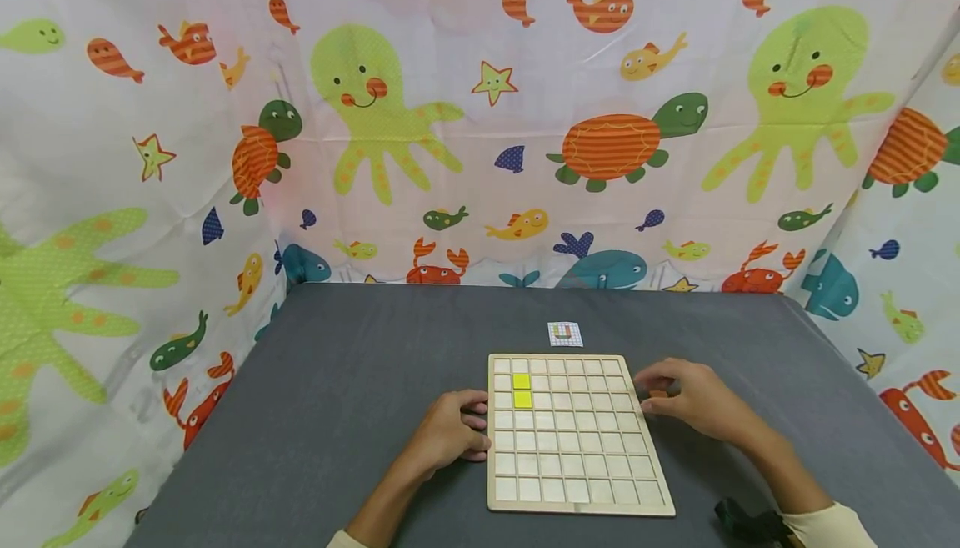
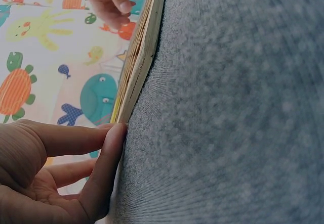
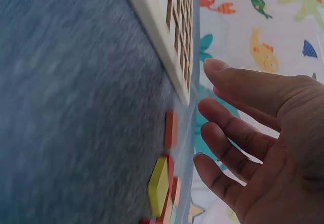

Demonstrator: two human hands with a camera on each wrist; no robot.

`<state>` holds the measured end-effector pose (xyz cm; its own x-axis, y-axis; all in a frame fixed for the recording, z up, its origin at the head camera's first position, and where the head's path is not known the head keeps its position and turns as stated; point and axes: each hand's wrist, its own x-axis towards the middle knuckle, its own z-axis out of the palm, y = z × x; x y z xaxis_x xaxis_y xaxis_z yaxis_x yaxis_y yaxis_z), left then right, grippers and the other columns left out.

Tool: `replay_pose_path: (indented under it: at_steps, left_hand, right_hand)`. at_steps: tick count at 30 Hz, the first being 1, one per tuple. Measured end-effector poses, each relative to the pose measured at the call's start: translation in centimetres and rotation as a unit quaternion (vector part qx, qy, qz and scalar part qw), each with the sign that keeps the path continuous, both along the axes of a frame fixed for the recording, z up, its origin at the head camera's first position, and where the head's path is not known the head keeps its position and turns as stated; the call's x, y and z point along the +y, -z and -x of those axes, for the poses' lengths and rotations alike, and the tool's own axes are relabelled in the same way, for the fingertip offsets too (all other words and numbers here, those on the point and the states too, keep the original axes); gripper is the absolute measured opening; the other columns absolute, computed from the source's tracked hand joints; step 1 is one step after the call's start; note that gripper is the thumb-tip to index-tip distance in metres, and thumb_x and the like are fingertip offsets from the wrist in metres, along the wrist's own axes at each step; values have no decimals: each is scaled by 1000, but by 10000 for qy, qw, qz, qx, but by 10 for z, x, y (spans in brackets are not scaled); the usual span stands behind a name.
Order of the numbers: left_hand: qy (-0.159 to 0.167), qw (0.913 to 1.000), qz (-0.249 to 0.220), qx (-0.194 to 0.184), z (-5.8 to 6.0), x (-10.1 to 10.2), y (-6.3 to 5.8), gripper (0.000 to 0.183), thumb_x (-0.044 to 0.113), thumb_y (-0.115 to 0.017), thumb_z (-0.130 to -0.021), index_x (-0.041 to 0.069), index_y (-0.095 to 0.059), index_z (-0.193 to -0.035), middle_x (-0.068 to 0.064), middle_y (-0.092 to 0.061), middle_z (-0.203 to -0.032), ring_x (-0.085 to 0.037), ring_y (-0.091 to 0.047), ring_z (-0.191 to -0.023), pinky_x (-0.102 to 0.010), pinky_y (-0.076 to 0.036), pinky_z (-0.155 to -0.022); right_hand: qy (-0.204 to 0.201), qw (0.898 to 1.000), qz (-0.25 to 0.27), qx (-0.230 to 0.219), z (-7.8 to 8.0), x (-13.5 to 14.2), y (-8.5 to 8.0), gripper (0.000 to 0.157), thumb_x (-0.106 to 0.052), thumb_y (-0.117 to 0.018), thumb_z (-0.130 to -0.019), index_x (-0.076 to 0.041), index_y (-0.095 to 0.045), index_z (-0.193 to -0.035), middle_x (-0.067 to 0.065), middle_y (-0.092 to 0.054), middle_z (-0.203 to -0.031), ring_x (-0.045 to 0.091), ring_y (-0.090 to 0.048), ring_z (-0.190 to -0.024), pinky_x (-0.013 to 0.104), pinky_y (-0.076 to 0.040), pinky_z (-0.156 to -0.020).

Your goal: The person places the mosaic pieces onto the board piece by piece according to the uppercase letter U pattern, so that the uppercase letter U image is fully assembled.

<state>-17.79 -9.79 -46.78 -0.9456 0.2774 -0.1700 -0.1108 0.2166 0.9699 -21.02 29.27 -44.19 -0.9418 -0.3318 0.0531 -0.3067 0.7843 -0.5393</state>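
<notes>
A pale wooden grid board [image 1: 581,421] lies on the grey table, with two yellow square tiles [image 1: 522,399] in its upper left cells. My left hand [image 1: 450,429] rests against the board's left edge; in the left wrist view, its fingertips [image 2: 115,133] touch the side of the rim. Beside the upper right edge is my right hand [image 1: 693,398], its fingers loosely bent and apart. The right wrist view shows nothing between those fingers. Loose orange, red and yellow tiles [image 3: 158,186] lie beyond the board's corner there, mostly hidden by the hand in the head view.
A small white card [image 1: 565,334] with a coloured grid pattern lies just behind the board. Near the right forearm is a dark object [image 1: 750,523], its kind unclear. A sea-animal curtain [image 1: 465,114] surrounds the grey table [image 1: 360,364] at the back and sides.
</notes>
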Motion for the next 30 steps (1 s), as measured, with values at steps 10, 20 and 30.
replay_pose_path:
  at_steps: [10,20,30]
  left_hand:
    - [56,10000,-52,45,-1,-1,-1,71,-19,-76,-79,-9,-55,-146,-19,-62,-127,-25,-66,-103,-37,-68,-67]
    - [77,9999,-79,50,-1,-2,0,70,-19,-76,-79,-9,-57,-145,-20,-62,-127,-26,-67,-103,-38,-69,-68]
    - [48,10000,-41,70,-2,-1,-1,69,-19,-76,-78,-10,-57,-144,-20,-62,-125,-25,-67,-103,-38,-69,-67]
  right_hand:
    - [279,9992,-206,-178,-8,27,3,36,-30,-89,-87,-12,-79,-117,-1,-73,-106,27,-66,-103,41,-58,-82]
    - [389,9982,-301,-347,-13,45,7,40,-28,-89,-86,-11,-77,-120,-1,-69,-102,18,-58,-91,30,-51,-74]
    - [417,9962,-287,-706,-16,53,7,45,-15,-89,-80,-10,-76,-123,1,-63,-98,22,-55,-95,35,-51,-79]
